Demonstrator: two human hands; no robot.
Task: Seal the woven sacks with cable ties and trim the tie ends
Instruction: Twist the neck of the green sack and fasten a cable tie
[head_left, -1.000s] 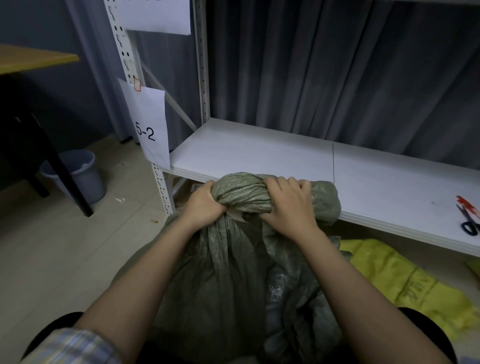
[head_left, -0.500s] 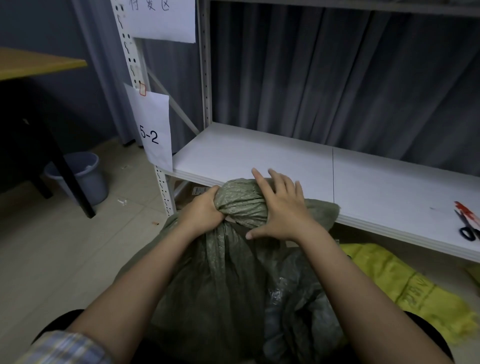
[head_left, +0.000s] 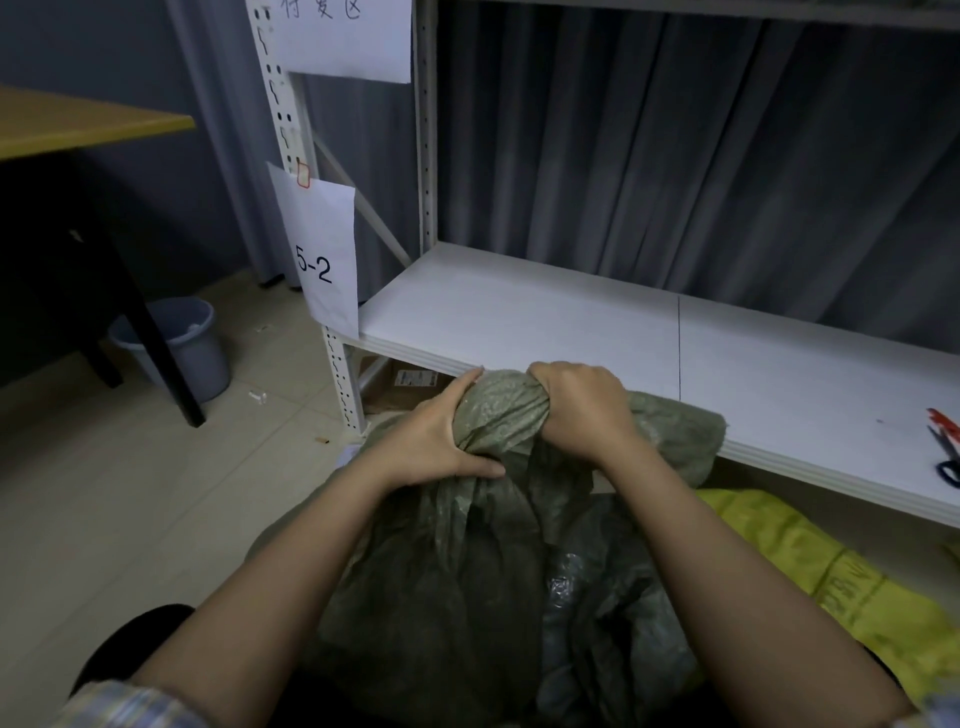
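A dark green woven sack (head_left: 467, 597) stands in front of me, its top gathered into a bunch. My left hand (head_left: 431, 441) wraps round the bunched neck from the left, thumb across the front. My right hand (head_left: 582, 410) grips the top of the bunch from the right, fingers curled over it. No cable tie shows in either hand. Red-handled scissors (head_left: 943, 441) lie on the white shelf (head_left: 571, 327) at the far right.
A yellow woven sack (head_left: 831, 582) lies on the floor under the shelf at right. A grey bucket (head_left: 182, 348) stands beside a black table leg (head_left: 156, 338) at left. A shelf upright (head_left: 337, 374) carries a paper label marked 5-2. A cardboard box (head_left: 405, 384) sits under the shelf.
My right hand went from fingers spread over the sack top to curled round the bunch. My left hand shifted lower on the neck. The view tilted slightly upward.
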